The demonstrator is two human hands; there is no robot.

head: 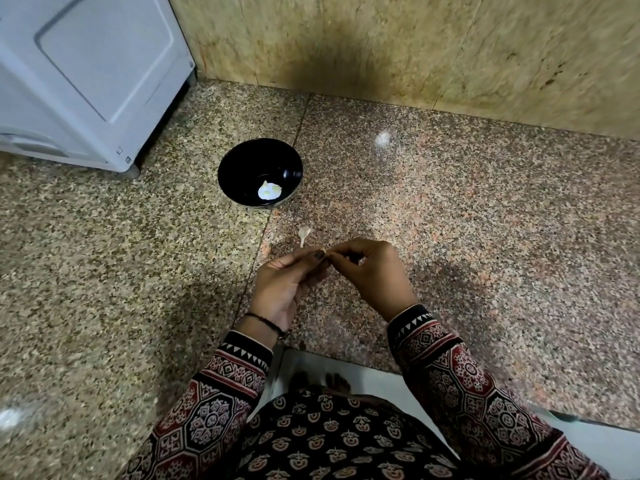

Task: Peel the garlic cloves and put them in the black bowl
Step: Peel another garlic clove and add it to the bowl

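A black bowl [260, 172] stands on the speckled granite counter [450, 209], with pale peeled garlic [269, 191] lying at its bottom. Below and to the right of the bowl, my left hand [287, 285] and my right hand [374, 271] meet over the counter. Between their fingertips they pinch a small garlic clove [322, 252], mostly hidden by the fingers. A loose piece of garlic skin [304, 233] lies on the counter just beyond my hands.
A white appliance [86, 74] stands at the back left, close to the bowl. A beige stone wall [415, 46] closes the back. The counter's front edge [346, 358] runs just under my wrists.
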